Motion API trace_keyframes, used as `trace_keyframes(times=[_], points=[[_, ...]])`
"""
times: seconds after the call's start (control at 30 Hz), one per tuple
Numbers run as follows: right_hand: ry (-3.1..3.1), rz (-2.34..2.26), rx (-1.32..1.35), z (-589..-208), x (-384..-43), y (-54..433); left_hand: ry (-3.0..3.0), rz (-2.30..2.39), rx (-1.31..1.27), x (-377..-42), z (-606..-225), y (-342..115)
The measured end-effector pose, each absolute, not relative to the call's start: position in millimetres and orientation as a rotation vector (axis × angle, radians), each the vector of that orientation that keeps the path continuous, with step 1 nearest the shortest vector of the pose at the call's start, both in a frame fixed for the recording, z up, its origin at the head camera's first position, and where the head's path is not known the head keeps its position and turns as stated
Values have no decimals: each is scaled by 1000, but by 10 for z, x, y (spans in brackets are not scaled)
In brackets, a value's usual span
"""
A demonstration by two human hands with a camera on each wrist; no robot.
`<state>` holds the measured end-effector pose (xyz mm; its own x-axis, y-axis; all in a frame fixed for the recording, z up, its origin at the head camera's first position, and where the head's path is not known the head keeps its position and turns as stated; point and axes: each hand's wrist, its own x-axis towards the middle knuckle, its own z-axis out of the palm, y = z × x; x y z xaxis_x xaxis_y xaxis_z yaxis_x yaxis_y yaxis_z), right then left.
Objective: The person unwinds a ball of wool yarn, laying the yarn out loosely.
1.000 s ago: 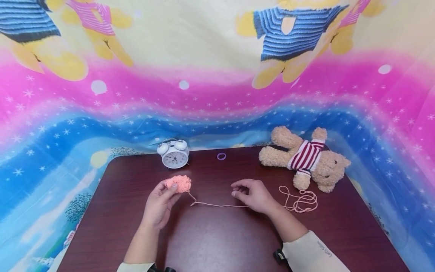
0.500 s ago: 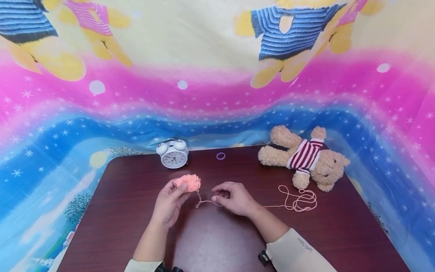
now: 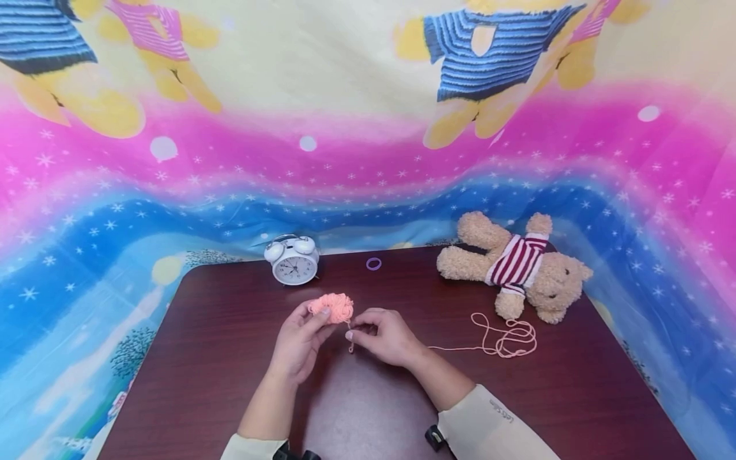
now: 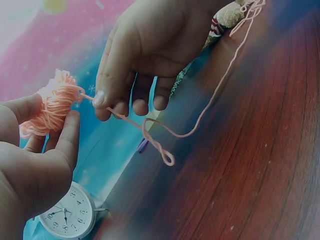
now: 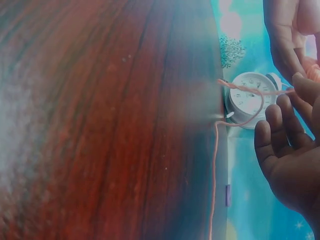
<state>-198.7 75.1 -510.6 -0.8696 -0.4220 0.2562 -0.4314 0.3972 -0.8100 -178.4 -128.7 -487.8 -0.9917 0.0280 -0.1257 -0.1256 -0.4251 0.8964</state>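
Observation:
A small bundle of peach yarn [image 3: 332,308] is held up over the table by my left hand [image 3: 301,342], thumb in front and fingers behind. Close to its right side, my right hand [image 3: 385,335] pinches the yarn strand [image 4: 127,119] between thumb and index finger, as the left wrist view shows. The other fingers of that hand hang loosely bent. Below the pinch the strand twists into a small loop [image 4: 169,159], then runs off along the table to a loose tangle of yarn [image 3: 512,340] at the right.
A white twin-bell alarm clock [image 3: 294,262] stands at the back left of the dark wooden table [image 3: 218,383]. A purple ring [image 3: 374,264] lies at the back middle. At the back right a teddy bear [image 3: 517,265] in a striped shirt lies on its side. A printed cloth [image 3: 345,179] hangs behind.
My left hand has moved right with the yarn bundle. The right hand has come left along the strand to the bundle and now pinches the strand there.

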Motion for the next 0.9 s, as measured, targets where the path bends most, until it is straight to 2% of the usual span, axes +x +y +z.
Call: trace_keyframes(times=[0.9], points=[[-2629, 1603, 767, -5081, -1948, 1098, 1667, 2573, -178, -1782, -4867, -1456]])
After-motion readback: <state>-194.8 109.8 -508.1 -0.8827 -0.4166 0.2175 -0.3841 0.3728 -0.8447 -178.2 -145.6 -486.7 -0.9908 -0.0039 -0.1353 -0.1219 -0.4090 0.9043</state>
